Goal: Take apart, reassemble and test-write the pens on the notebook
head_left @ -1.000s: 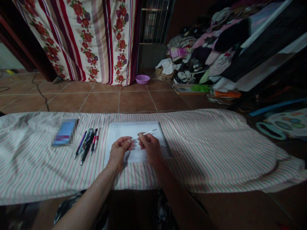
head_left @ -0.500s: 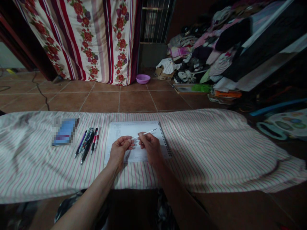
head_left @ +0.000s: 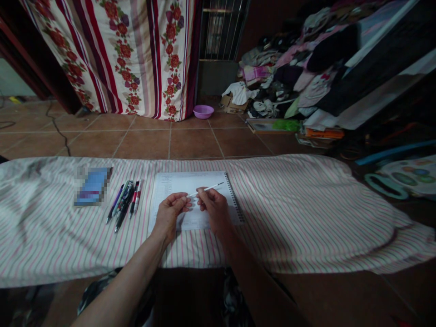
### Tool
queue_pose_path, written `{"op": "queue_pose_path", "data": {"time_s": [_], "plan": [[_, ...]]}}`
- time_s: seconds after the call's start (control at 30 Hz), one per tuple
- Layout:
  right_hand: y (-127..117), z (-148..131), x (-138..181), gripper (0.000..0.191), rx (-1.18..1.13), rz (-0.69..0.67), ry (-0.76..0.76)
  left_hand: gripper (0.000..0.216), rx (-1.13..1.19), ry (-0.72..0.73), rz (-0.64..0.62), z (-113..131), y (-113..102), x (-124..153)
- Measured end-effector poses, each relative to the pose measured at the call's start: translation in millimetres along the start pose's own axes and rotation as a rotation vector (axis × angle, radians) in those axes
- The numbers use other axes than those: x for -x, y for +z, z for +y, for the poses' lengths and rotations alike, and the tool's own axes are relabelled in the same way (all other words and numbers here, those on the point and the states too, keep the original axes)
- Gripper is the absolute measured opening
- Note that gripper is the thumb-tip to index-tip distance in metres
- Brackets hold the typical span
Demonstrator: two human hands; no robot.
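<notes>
Head view, my only feed, shows me a thin white stick [head_left: 214, 186] held over a spiral notebook [head_left: 194, 180], its dark end slanting up past the right fingertips. I have the right hand [head_left: 216, 211] pinching it between thumb and fingers; the left hand [head_left: 169, 212] pinches narrowly at its other end, how firmly I cannot tell. I judge the step as a two-handed hold; the next move calls for light, steady fingertips. Pens [head_left: 126, 200] lie leftward on the striped cloth [head_left: 293, 204].
</notes>
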State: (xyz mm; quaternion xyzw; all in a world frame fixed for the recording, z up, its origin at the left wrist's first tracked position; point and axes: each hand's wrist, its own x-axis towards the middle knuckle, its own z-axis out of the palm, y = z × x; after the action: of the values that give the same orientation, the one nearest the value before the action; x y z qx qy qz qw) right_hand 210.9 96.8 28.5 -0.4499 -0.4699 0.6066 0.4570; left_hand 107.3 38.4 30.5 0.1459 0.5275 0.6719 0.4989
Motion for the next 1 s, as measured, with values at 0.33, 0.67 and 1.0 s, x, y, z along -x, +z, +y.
{"op": "queue_pose_path", "data": {"time_s": [0.33, 0.67, 1.0], "plan": [[-1.5, -5.0, 2.4, 0.025, -0.002, -0.003, -0.006, 0.008, 0.122, -0.133, -0.003, 1.8, -0.4, -0.5], [-0.6, 1.7, -0.7, 0.024, 0.030, 0.005, -0.036, 0.004, 0.148, -0.171, -0.050, 1.2, -0.6, -0.5], [0.5, 0.9, 0.1, 0.023, 0.056, -0.001, -0.050, 0.004, 0.117, -0.144, -0.041, 1.1, 1.1, 0.3]]}}
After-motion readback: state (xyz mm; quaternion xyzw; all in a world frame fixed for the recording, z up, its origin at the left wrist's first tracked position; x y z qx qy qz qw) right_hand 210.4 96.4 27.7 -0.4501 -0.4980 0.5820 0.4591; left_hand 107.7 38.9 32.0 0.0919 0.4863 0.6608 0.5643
